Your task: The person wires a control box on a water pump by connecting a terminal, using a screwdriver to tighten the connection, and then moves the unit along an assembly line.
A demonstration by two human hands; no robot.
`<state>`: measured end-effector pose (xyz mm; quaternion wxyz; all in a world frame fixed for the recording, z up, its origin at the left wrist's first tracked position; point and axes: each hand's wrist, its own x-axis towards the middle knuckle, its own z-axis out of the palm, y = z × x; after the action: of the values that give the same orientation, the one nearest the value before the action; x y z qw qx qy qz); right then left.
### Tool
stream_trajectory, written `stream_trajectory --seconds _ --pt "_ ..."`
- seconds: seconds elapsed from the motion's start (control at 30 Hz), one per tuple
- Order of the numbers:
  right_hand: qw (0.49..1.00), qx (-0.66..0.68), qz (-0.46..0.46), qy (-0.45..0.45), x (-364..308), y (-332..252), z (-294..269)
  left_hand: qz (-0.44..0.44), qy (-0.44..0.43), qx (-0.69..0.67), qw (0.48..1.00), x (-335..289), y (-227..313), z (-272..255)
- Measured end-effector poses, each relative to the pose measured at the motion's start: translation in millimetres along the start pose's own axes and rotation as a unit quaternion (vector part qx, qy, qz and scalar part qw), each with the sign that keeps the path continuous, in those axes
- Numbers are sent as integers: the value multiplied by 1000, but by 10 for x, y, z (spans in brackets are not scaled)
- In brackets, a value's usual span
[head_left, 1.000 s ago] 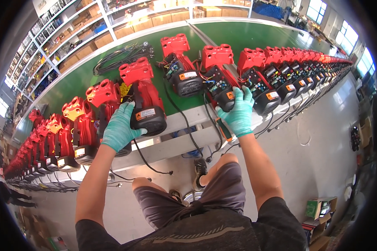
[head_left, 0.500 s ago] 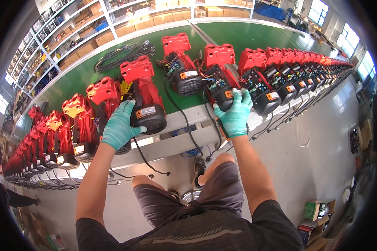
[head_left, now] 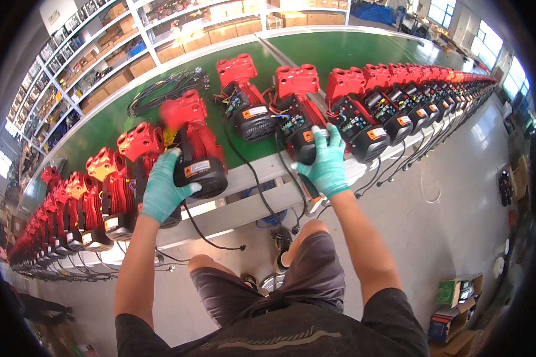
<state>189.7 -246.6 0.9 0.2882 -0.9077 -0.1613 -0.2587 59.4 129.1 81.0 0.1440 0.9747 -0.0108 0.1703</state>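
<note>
My left hand (head_left: 164, 189), in a green glove, grips the left side of a red motor unit (head_left: 203, 144). Its thumb lies against the black end cover, while the fingers go down the side next to the neighbouring unit. Part of this unit's red casting looks blurred. My gloved right hand (head_left: 326, 165) is closed round the black end cover of another red motor unit (head_left: 298, 80), whose circuit board and wires lie bare. Between the two stands a third motor unit (head_left: 238, 70), also with its board exposed, touched by neither hand.
More red motor units (head_left: 120, 196) stand in a row at the left, and several with bare boards (head_left: 393, 77) run off to the right. Black cables (head_left: 261, 181) hang over the bench edge. A coiled cable bundle (head_left: 167, 92) lies on the green bench top (head_left: 351, 47). Shelves (head_left: 152, 44) stand behind.
The view has swung slightly, so the bench and motor units sit a little further left and most of the near ones lower. Both hands stay on the same units.
</note>
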Motion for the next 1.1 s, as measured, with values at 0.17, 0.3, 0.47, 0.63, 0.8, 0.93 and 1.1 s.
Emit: stream_trajectory --seconds 0.17,0.3,0.47,0.63,0.8,0.93,1.1 --pt "998 30 32 -52 -42 145 -121 84 84 -217 969 536 1070 246" --pt "997 16 67 -37 -104 -15 -82 71 52 -325 942 1686 1495 971" --pt "997 58 41 -33 -132 -4 9 -29 -135 -347 928 2861 1461 1253" --pt "998 57 27 -16 -80 176 9 -47 -155 -381 910 3062 1637 1398" --pt "999 -10 12 -44 126 147 -29 -11 -122 -370 921 3253 1563 1530" --pt "1000 -24 11 -1 151 93 114 10 -159 -357 921 3331 1668 1545" --pt "996 -40 32 67 176 -3 221 58 -71 -283 955 3247 1423 1705"
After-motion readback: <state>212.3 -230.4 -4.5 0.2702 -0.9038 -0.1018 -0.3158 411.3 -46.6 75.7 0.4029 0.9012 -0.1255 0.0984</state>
